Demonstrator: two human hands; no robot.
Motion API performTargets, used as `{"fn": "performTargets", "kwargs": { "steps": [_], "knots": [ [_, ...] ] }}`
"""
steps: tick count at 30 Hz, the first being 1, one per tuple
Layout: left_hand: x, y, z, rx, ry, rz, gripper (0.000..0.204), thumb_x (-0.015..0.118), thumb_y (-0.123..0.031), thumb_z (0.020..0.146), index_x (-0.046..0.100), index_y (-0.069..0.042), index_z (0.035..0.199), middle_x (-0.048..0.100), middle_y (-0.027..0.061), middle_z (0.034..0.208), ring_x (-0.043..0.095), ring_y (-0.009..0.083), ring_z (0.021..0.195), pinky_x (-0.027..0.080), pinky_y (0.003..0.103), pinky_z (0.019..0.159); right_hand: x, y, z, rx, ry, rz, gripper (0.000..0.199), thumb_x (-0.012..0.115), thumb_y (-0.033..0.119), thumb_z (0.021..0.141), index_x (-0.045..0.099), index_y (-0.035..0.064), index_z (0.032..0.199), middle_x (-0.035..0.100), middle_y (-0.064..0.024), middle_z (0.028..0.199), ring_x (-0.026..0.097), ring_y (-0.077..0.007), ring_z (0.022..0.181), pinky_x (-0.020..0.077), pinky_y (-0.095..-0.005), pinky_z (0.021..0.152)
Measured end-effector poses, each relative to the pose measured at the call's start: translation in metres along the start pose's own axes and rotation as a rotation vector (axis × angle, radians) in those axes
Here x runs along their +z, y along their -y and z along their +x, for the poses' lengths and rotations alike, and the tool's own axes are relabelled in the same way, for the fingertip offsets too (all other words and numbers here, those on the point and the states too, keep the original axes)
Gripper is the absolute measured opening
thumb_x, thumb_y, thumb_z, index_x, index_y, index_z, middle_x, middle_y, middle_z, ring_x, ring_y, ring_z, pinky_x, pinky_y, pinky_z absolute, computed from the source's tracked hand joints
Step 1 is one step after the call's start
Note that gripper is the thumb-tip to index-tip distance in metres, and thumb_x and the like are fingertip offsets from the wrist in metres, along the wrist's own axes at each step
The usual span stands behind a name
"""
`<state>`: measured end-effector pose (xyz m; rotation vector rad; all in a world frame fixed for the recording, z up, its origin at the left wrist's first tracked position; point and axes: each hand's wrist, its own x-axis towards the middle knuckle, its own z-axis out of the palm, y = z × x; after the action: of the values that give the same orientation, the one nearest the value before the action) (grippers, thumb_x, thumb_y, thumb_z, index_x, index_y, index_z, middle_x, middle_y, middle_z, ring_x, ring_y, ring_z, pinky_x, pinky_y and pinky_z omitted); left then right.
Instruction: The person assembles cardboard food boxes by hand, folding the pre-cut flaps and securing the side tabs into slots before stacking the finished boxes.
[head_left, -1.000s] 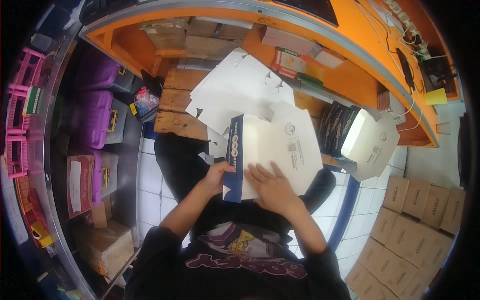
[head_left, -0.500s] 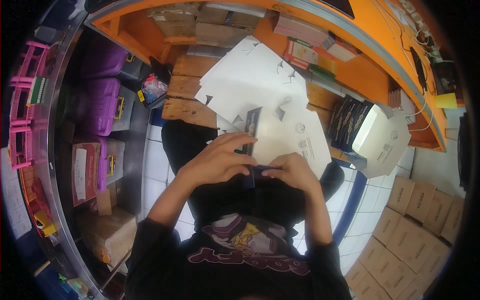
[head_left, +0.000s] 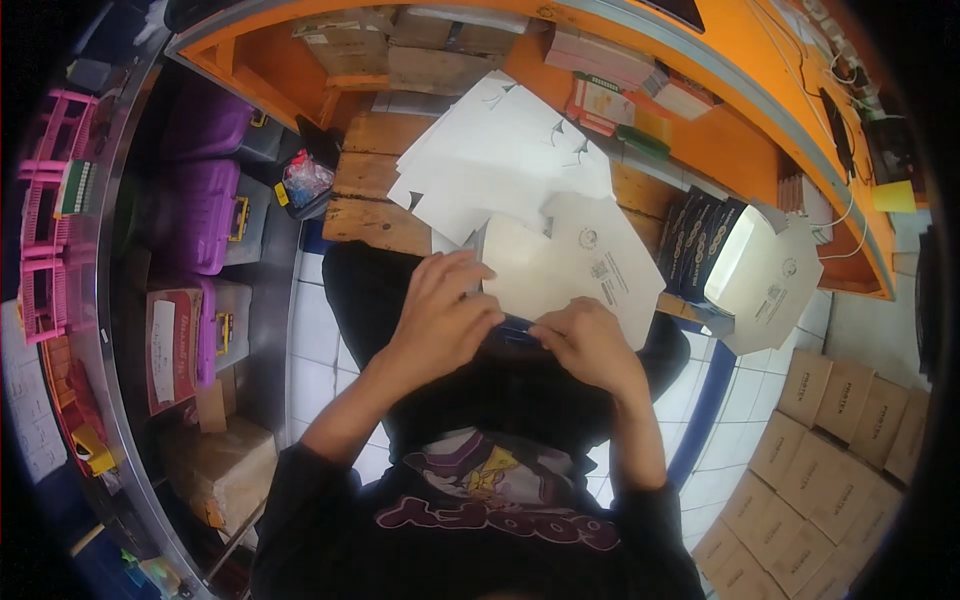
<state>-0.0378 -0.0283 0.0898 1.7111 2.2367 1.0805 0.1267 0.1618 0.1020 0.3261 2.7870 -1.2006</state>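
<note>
A partly folded cardboard box (head_left: 572, 265), pale inside and dark blue outside, rests over my lap with its wide lid flap spread to the right. My left hand (head_left: 440, 312) is closed on its left wall near the front corner, fingers bent over the edge. At the front edge, my right hand (head_left: 592, 345) pinches the dark blue wall between thumb and fingers. Part of that corner is hidden by my hands. Behind the box, a stack of flat white box blanks (head_left: 500, 150) lies on a wooden bench (head_left: 375, 175).
Folded dark blue boxes (head_left: 690, 240) stand to the right, the nearest with its pale lid (head_left: 775, 285) hanging out. An orange desk (head_left: 760, 110) arches over the far side. Brown cartons (head_left: 820, 480) are stacked at lower right. Purple-lidded bins (head_left: 205, 215) fill a left rack.
My left hand has drawn back and turned more upright at the corner. The box's left wall, dark side showing before, has swung up and is now mostly covered.
</note>
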Motion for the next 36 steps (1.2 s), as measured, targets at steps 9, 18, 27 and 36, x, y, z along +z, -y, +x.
{"fn": "performTargets", "kwargs": {
  "steps": [9,18,27,36],
  "knots": [
    [0.003,0.019,-0.001,-0.216,0.004,-0.257,0.018,0.079,-0.014,0.088,0.072,-0.005,0.101,0.057,0.0154,0.135,0.051,0.0354,0.128,0.042,0.043,0.107,-0.025,0.001,-0.026,0.067,-0.168,-0.244,0.012,0.074,0.024,0.088,0.077,0.0128,0.088,0.073,-0.0075,0.082,0.068,-0.0301,0.089,0.0416,-0.0495,0.107],
    [0.012,-0.018,0.012,-0.107,-0.124,-0.080,0.009,0.077,-0.013,0.085,0.071,-0.007,0.089,0.056,0.0141,0.133,0.046,0.0429,0.133,0.037,0.054,0.109,-0.017,0.034,-0.020,0.087,-0.542,-0.655,0.008,0.075,0.012,0.078,0.076,0.0141,0.086,0.070,-0.0026,0.077,0.064,-0.0235,0.086,0.0393,-0.0570,0.108],
    [0.033,-0.044,0.024,0.102,-0.090,-0.046,0.013,0.079,-0.011,0.077,0.072,-0.009,0.087,0.060,0.0123,0.129,0.047,0.0422,0.131,0.037,0.059,0.107,-0.004,0.029,-0.027,-0.023,-0.464,-0.766,0.030,0.066,0.019,0.083,0.068,0.0108,0.112,0.070,-0.0043,0.096,0.065,-0.0257,0.102,0.0397,-0.0567,0.110],
    [0.051,-0.052,0.008,0.163,-0.315,-0.065,0.039,0.081,-0.013,0.085,0.071,-0.013,0.122,0.049,0.0204,0.142,0.047,0.0453,0.131,0.041,0.057,0.109,-0.049,-0.032,-0.083,0.219,-0.501,-0.766,0.026,0.061,0.003,0.081,0.068,0.0089,0.105,0.070,-0.0123,0.101,0.066,-0.0339,0.094,0.0535,-0.0458,0.084]
  ]
}}
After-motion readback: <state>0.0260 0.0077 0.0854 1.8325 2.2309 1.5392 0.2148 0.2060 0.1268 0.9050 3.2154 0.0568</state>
